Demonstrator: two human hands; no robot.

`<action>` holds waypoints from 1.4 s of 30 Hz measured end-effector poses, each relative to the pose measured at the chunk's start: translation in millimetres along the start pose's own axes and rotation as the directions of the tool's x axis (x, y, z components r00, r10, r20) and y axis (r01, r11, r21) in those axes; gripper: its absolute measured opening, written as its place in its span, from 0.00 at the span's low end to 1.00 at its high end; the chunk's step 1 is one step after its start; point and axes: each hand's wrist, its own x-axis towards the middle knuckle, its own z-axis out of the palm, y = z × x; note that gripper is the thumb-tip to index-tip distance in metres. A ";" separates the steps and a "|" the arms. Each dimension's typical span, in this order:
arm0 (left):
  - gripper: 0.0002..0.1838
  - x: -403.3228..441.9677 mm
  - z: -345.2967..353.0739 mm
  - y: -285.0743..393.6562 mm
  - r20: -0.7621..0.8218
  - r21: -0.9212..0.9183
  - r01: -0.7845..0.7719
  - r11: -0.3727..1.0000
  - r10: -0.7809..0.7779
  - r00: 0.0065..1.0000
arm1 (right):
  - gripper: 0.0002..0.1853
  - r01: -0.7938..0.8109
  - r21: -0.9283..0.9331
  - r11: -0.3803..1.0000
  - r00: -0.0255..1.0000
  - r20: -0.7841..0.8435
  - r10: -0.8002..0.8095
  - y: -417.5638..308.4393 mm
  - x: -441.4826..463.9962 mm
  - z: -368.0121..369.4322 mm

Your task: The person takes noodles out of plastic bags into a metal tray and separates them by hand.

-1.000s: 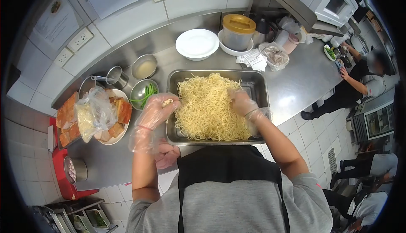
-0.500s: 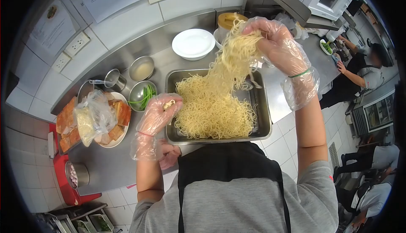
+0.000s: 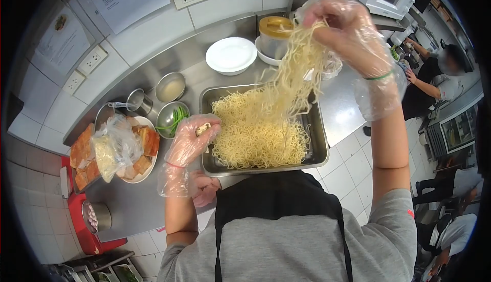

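Observation:
Yellow noodles (image 3: 261, 144) are spread in a rectangular steel tray (image 3: 319, 144). My right hand (image 3: 342, 34), in a clear plastic glove with a green band, is closed on a bundle of noodles (image 3: 296, 72) raised above the tray's back right part; the strands hang down towards the tray. At the tray's left edge my left hand (image 3: 192, 139), gloved with a red band at the wrist, has its fingers curled round a few pale pieces that look like noodles. Left of it is a steel bowl of green vegetables (image 3: 176, 117).
Behind the tray stand white plates (image 3: 231, 55) and a yellow-lidded container (image 3: 276, 31). Steel bowl with pale liquid (image 3: 170, 86), metal cup (image 3: 139, 101), plastic bag (image 3: 120, 144) over orange-brown blocks (image 3: 84, 151) at left. A co-worker (image 3: 429, 80) stands at the right.
My right hand has risen out of the tray with a bundle of noodles and moved up and right. My left hand stays at the tray's left edge, almost unmoved.

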 end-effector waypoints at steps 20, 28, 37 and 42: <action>0.13 -1.3 10.3 -10.4 -0.028 -0.047 -0.044 0.998 0.043 0.999 | 0.20 -0.527 -0.193 0.828 0.679 0.490 0.546 117.8 -73.5 84.5; 0.13 -4.9 8.9 -13.0 -0.008 -0.020 -0.064 0.998 0.064 0.998 | 0.16 -0.442 -0.242 0.864 0.820 0.281 0.499 177.3 -119.4 136.7; 0.12 -3.1 17.7 1.9 0.035 -0.034 -0.079 0.996 0.081 0.996 | 0.16 -0.363 -0.435 0.824 0.850 0.208 0.484 143.9 -95.4 108.8; 0.12 -7.6 19.8 -7.4 0.032 -0.026 -0.081 0.996 0.082 0.996 | 0.21 -0.150 -0.433 0.889 0.772 0.511 0.379 153.2 -124.2 122.1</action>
